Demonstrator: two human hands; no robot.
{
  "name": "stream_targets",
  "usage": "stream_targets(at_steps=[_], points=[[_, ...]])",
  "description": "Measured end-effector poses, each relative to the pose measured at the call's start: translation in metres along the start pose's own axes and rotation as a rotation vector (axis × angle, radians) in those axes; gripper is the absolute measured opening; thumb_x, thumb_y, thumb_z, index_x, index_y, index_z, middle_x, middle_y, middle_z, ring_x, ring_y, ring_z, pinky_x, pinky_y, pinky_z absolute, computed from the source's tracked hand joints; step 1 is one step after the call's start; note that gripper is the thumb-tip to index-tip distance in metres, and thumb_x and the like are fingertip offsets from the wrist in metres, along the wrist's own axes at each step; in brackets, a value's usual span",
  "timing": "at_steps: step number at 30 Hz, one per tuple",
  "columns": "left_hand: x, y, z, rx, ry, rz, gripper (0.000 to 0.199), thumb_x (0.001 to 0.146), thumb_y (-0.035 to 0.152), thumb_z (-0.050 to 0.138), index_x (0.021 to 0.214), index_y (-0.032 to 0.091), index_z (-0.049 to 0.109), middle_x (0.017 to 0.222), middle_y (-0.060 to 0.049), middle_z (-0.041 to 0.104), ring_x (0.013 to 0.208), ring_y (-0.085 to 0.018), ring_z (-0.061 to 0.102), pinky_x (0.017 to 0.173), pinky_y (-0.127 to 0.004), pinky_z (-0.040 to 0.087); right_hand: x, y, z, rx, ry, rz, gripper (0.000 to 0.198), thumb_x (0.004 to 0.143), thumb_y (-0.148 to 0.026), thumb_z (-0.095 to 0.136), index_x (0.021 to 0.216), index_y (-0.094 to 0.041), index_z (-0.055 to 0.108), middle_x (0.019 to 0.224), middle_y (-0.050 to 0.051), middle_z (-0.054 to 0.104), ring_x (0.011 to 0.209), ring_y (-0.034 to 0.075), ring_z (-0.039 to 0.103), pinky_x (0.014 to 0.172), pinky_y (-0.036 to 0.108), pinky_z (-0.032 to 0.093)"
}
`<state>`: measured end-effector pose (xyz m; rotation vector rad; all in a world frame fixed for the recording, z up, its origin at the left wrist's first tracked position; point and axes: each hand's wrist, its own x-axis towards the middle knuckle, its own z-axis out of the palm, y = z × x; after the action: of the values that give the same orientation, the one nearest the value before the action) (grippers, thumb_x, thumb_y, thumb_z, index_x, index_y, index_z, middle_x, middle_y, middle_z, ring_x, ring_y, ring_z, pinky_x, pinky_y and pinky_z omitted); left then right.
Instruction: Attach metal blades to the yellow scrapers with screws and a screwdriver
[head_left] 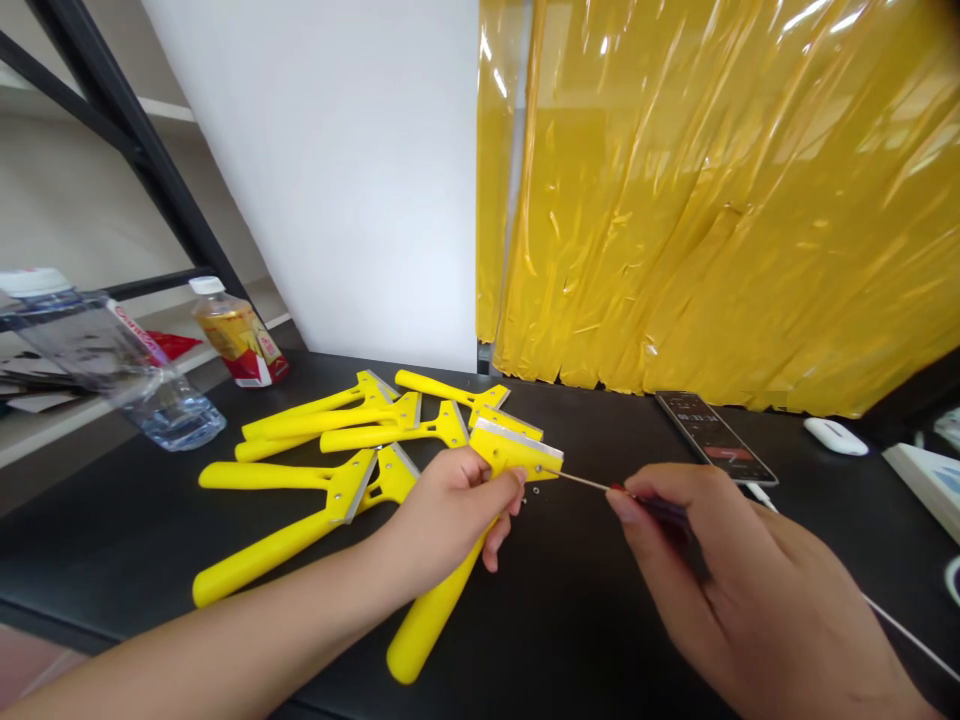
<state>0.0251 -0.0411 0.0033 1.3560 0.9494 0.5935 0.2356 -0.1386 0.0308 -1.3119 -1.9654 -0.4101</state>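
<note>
My left hand (pixel 457 510) is closed round a yellow scraper (pixel 436 610) just below its head, where a metal blade runs along the top edge. In my right hand (pixel 720 560) is a screwdriver (pixel 581 482), pinched between thumb and fingers. Its thin shaft points left, and the tip meets a screw at the right end of the scraper head. The screwdriver's handle is mostly hidden by my fingers. Left of my hands lie several more yellow scrapers (pixel 262 545), some overlapping. Tiny metal parts (pixel 535 491) show on the table beneath the held scraper.
A large clear bottle (pixel 161 390) and a smaller drink bottle (pixel 238 335) stand at the left. A phone (pixel 716 438) with a white cable, a white earbud case (pixel 835 436) and a white box (pixel 926 490) lie at the right. Yellow film (pixel 675 200) hangs behind the black table (pixel 555 630).
</note>
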Motion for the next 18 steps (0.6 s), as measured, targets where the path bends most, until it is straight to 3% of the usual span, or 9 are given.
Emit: stream_targets(at_steps=[9,18], points=[[-0.0009,0.0033,0.0016,0.009,0.002,0.004,0.036,0.095,0.046,0.059,0.071,0.020,0.054,0.047,0.004,0.052,0.038,-0.010,0.049,0.044,-0.022,0.042,0.0002,0.0013,-0.0002,0.071,-0.028,0.013,0.008,0.103,-0.024,0.055,0.096,-0.026,0.052,0.073,0.000,0.068,0.052,0.018,0.062,0.050,0.031,0.044],[0.0006,0.0013,-0.0010,0.019,-0.010,0.013,0.035,0.095,0.046,0.060,0.072,0.020,0.054,0.047,0.004,0.051,0.037,-0.009,0.046,0.041,-0.020,0.038,0.0061,-0.0052,-0.0051,0.141,-0.100,-0.028,0.007,0.100,-0.018,0.053,0.103,-0.024,0.055,0.077,0.003,0.069,0.059,0.018,0.066,0.056,0.030,0.054]])
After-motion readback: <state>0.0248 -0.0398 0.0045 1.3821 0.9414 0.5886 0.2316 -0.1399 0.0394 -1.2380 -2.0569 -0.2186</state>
